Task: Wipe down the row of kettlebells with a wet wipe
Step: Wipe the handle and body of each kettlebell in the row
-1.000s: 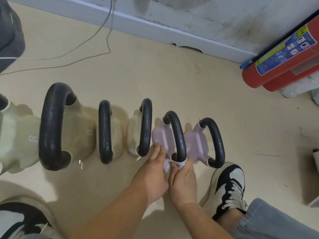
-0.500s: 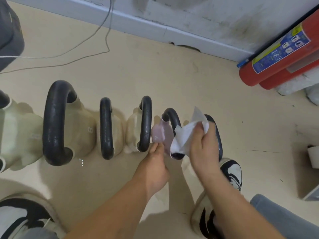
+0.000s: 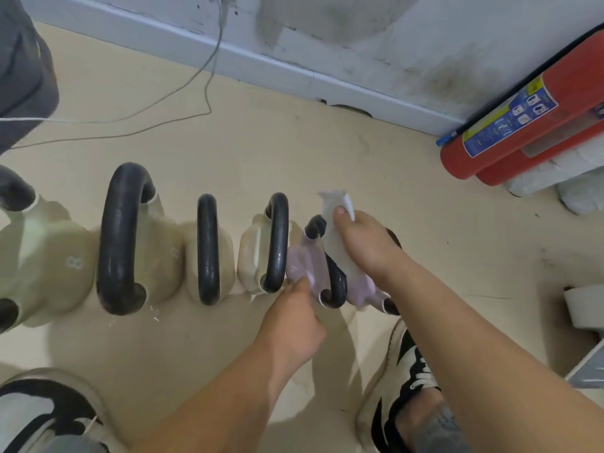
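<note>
A row of kettlebells with black handles stands on the beige floor: several cream ones [image 3: 143, 256] on the left and two small lilac ones on the right. My right hand [image 3: 366, 243] grips a white wet wipe [image 3: 336, 223] and presses it over the black handle of the nearer lilac kettlebell [image 3: 305, 263]. My left hand [image 3: 294, 322] rests its fingertips on that bell's lilac body near the handle's front foot. The second lilac kettlebell [image 3: 366, 289] is mostly hidden under my right hand and forearm.
A red fire extinguisher [image 3: 523, 125] lies at the right by the grey wall. Thin cables [image 3: 196, 80] trail across the floor at the back left. My shoes are at the bottom left [image 3: 39, 410] and bottom right [image 3: 405, 371]. A white object [image 3: 585, 305] sits at the right edge.
My right hand lifted the wipe from the handle's front foot, up over the handle, and now presses it on the handle's top and far side. My left hand stayed on the lilac body.
</note>
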